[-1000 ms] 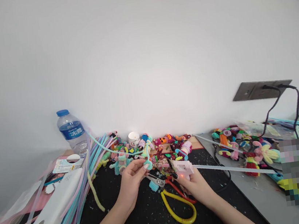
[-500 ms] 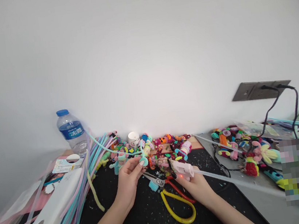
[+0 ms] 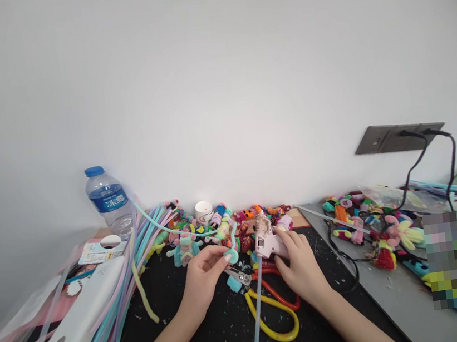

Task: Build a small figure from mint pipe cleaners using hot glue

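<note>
the glue gun [image 3: 266, 245] turned (stick [image 3: 257, 318] now across scissors [image 3: 273, 301]).

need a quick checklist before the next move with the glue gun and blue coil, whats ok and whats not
1. Blue coil pinched in left hand: ok, at the fingertips.
2. Right hand at the handle of the glue gun: ok.
3. Glue stick in the gun: ok, a long length sticks out of the back.
4. Scissors out of the way: not ok, they lie on the black mat, the stick crossing in front.
5. Glue gun hot: cannot tell.
6. Nozzle clear of the figures behind: cannot tell, they overlap in view.
</note>
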A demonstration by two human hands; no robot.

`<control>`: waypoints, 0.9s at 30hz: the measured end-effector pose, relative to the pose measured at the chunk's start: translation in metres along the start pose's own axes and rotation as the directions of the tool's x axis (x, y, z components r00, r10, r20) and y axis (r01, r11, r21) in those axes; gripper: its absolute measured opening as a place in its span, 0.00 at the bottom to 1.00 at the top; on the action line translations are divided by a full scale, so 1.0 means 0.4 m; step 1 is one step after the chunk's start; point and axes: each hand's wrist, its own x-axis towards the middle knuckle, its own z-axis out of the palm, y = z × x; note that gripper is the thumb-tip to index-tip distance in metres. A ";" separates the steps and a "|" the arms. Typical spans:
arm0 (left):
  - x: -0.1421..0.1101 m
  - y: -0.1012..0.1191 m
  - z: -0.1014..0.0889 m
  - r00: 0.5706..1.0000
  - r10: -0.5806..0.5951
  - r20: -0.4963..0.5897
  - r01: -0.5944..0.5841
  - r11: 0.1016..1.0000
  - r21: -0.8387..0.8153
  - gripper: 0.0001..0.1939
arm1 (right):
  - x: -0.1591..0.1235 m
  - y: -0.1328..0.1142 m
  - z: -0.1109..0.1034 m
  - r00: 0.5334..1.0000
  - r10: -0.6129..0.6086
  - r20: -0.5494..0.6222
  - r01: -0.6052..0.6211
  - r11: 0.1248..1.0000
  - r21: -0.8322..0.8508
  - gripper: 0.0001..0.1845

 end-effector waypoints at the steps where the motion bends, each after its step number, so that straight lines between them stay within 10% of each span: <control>1: -0.002 0.000 0.001 0.999 0.004 0.034 -0.005 1.000 0.017 0.07 | -0.001 -0.003 -0.003 1.000 0.002 -0.002 -0.002 1.000 -0.010 0.28; 12: -0.028 -0.002 0.015 0.930 0.089 0.357 -0.173 0.962 0.210 0.05 | -0.030 -0.058 -0.040 0.936 -0.346 -0.058 0.345 0.874 0.342 0.19; 27: -0.010 -0.008 0.010 0.971 -0.104 0.216 0.113 0.993 -0.027 0.07 | -0.045 -0.077 -0.017 0.946 -0.319 -0.062 0.318 0.864 0.390 0.09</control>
